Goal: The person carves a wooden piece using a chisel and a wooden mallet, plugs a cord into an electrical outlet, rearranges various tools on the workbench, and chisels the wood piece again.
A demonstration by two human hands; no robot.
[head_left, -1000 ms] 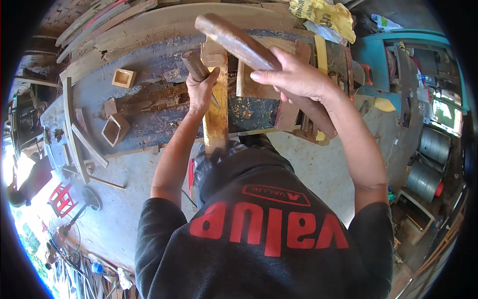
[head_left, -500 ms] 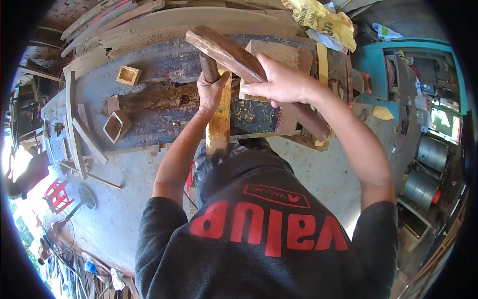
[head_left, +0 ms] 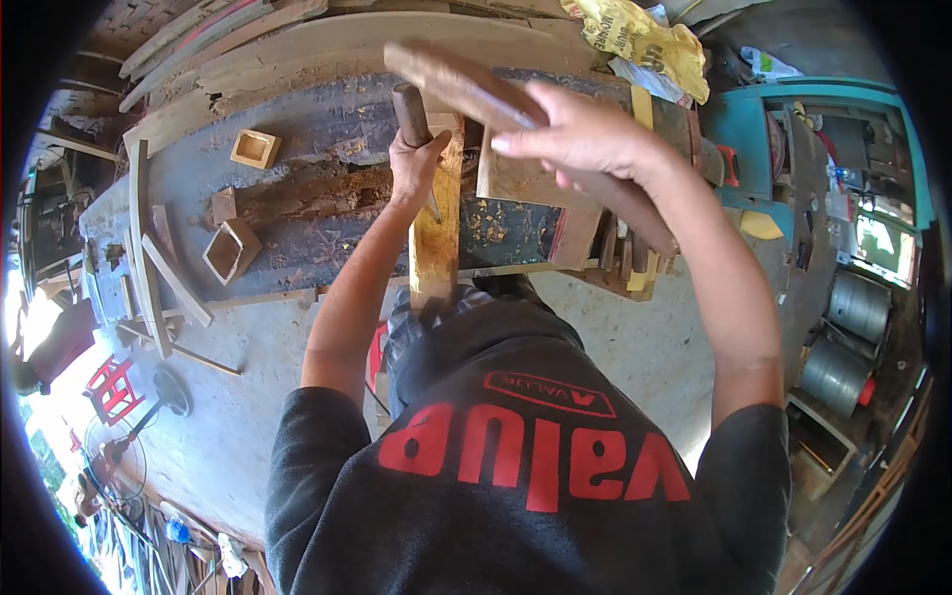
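My left hand (head_left: 413,171) is wrapped round the wooden handle of a chisel (head_left: 410,115), whose narrow blade shows below the fist, over a long yellowish piece of wood (head_left: 434,253). Whether the blade's tip touches that wood I cannot tell. My right hand (head_left: 595,137) grips a thick wooden club (head_left: 456,83) near its middle. The club is slightly blurred and slants above the bench, its far end up and right of the chisel handle. Beneath the right hand lies a wooden block (head_left: 526,178).
The dark, worn workbench (head_left: 327,238) carries two small hollow wooden boxes, one an open box (head_left: 256,149), and curved wood strips (head_left: 147,248) at the left. Long planks line its back. A yellow sack (head_left: 645,45) and a teal machine frame (head_left: 739,139) stand right.
The club has shifted slightly up and right with my right hand. My left hand has tilted the chisel, its handle top now farther back, and the blade has come into view.
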